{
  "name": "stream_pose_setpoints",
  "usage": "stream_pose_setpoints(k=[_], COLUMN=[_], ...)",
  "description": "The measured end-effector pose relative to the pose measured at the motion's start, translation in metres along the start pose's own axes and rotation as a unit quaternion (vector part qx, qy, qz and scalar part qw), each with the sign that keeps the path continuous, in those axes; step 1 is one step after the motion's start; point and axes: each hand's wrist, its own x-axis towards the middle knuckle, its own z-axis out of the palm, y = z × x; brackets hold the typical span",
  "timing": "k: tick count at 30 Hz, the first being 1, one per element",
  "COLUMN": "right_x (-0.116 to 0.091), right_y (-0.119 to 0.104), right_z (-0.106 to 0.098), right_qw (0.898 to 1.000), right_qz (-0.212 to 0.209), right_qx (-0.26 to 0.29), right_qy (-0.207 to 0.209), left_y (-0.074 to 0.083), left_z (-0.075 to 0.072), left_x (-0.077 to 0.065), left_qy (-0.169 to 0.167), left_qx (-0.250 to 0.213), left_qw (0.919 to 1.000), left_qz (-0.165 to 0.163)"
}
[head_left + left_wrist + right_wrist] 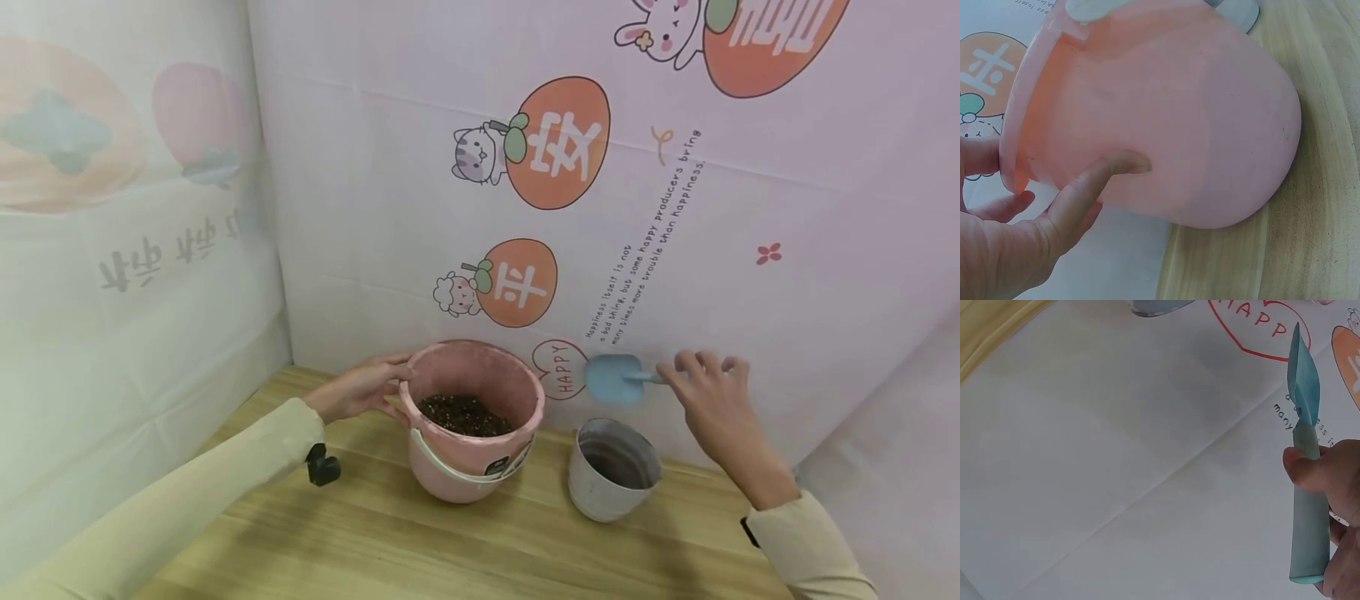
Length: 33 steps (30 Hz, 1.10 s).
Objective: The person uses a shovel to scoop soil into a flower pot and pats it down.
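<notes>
Right hand (712,408) up and pinching, thumb and fingers on the handle (1311,512) of a light-blue garden trowel (613,378)! It's raised at the right, wrist bent, knuckles high, with the handle running sideways to the blade (1305,378). And look where that blade is: hanging above the gray plant pot's rim, in front of the backdrop cloth (360,208).

Over to the left hand (356,387), arm stretched in from the lower left, gripping the near-left edge of the pink bucket (442,482). Fingers at the rim, one digit pressing the outer wall just below, as the left wrist view shows.

Now the containers! The bucket stands upright on the wooden tabletop (375,542), dark, pale-flecked soil (463,417) lying well below its rim. Its white carrying handle (457,476) hangs down across the front, crossing beside a dark label (497,466). Just to its right, apart from it, stands the gray plant pot (600,493), smaller, with something dark at the bottom, too shadowed to name.

Behind it all, the printed heart (561,368) reads HAPPY, right between bucket and trowel!
</notes>
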Motion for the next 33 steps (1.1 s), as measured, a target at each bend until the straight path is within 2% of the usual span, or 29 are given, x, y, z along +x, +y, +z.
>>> stream_pose_setpoints(k=[5,14,22,33], right_x=[0.010,0.035,0.058,0.084], right_y=[-0.002,-0.017,-0.033,-0.055], right_z=[-0.002,-0.006,-0.006,0.002], right_qw=[1.000,0.999,0.999,0.999], right_qz=[0.007,0.012,0.010,-0.033], right_qx=[0.008,0.023,0.022,0.012], right_qy=[0.008,0.028,0.022,0.041], left_y=[0.001,-0.001,-0.001,-0.001], left_z=[0.000,-0.002,-0.002,0.000], left_x=[0.001,0.003,0.003,0.002], left_qy=[0.000,0.001,0.004,0.004], left_qx=[0.004,-0.004,-0.006,-0.002], left_qw=[1.0000,1.0000,1.0000,1.0000], left_qz=[-0.007,0.001,0.001,-0.002])
